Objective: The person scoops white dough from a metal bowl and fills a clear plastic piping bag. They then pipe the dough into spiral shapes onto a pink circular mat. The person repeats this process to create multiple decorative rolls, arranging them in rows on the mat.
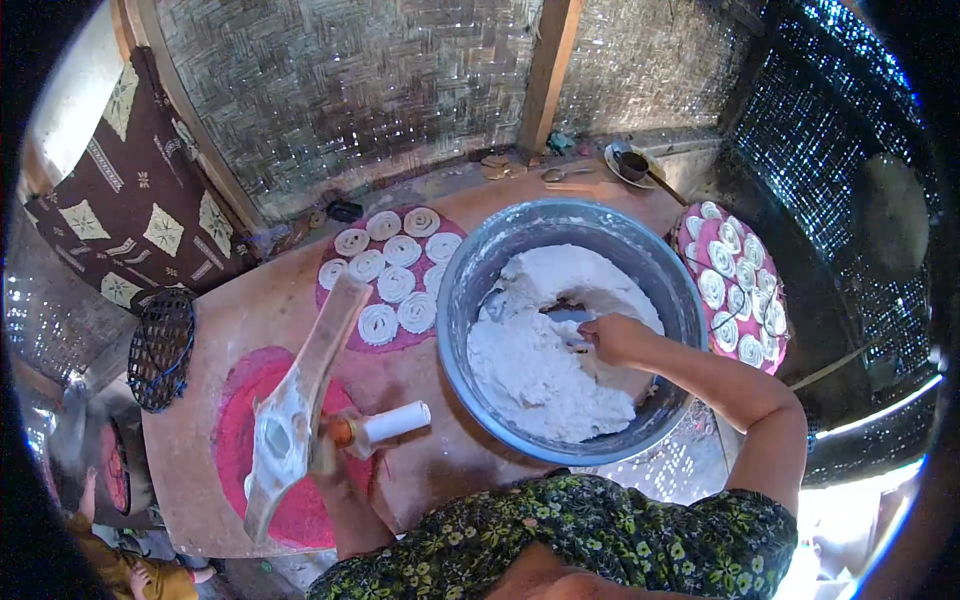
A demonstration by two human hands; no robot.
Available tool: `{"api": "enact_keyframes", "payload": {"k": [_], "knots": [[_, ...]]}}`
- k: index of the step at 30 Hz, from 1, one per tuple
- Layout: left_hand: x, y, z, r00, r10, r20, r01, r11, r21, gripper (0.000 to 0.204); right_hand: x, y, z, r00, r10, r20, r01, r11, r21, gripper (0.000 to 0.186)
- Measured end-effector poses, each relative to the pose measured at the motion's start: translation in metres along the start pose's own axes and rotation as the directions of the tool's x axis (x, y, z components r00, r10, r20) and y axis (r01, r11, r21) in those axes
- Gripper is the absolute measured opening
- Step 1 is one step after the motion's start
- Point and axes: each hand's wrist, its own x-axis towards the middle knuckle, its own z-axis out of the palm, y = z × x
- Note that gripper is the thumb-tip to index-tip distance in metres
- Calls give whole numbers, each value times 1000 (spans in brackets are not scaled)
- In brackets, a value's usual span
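My left hand [330,452], largely hidden, grips a wooden press [310,370] with a dough-smeared opening and a white cylinder [398,422] jutting rightward, held above a pink round sheet [235,430]. My right hand [615,338] is down in a large grey-blue basin [455,310] of white dough [540,390], its fingers closed round something greyish, partly buried, that I cannot make out. Behind the press, white coiled pieces [397,282] lie on another pink sheet [335,330].
Wooden table [180,480]; black woven tray [160,350] at its left; pink round tray [700,240] of coils right of the basin; plate with dark bowl [630,165] at the back; woven walls [370,80] around. Another person [140,570] is at lower left.
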Motion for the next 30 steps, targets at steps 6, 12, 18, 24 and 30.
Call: {"api": "enact_keyframes", "payload": {"k": [6, 12, 18, 24, 30], "knots": [[-12, 4, 7, 985, -120, 123, 102, 984, 146, 23, 28, -28, 8, 1000, -18, -19, 20, 991, 131, 22], [5, 13, 16, 984, -63, 165, 38, 988, 153, 21, 29, -56, 4, 998, -64, 13, 61, 986, 156, 24], [9, 22, 11, 994, -16, 109, -1, 988, 156, 20, -35, -54, -72, 998, -63, 19, 65, 987, -150, 24], [2, 18, 8, 971, -238, 22, 221, 929, 298, 40, -67, -40, -105, 992, 110, -55, -123, 930, -346, 24], [35, 19, 23, 984, -81, 161, 37, 965, 260, 27, -92, -30, -137, 994, -78, -82, 73, 995, -66, 26]]}}
